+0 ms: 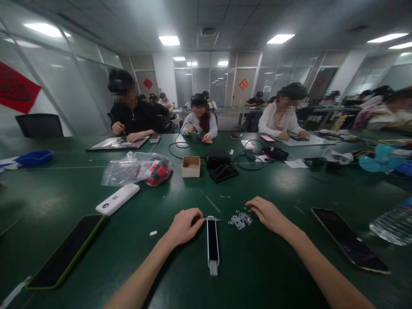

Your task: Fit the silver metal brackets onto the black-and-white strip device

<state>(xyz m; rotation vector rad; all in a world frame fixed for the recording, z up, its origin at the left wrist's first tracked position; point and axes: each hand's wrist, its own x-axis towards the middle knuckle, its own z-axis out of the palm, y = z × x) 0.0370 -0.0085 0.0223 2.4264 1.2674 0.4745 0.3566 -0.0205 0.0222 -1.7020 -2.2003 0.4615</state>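
1. Where left hand meets far end of black-and-white device, fingertips converge; cannot tell if clamped.
2. Right hand beside metal plates, fingers curled; cannot tell if gripping.
3. Device lies on green table, between hands.

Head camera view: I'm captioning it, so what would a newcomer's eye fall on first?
Probably the bare left hand at the far end of a slim black-and-white device, and the bare right hand beside small silvery metal plates, centre front. Next, perhaps, the light-blue fan-like blades at the right edge and the red banner with dark writing at upper left.
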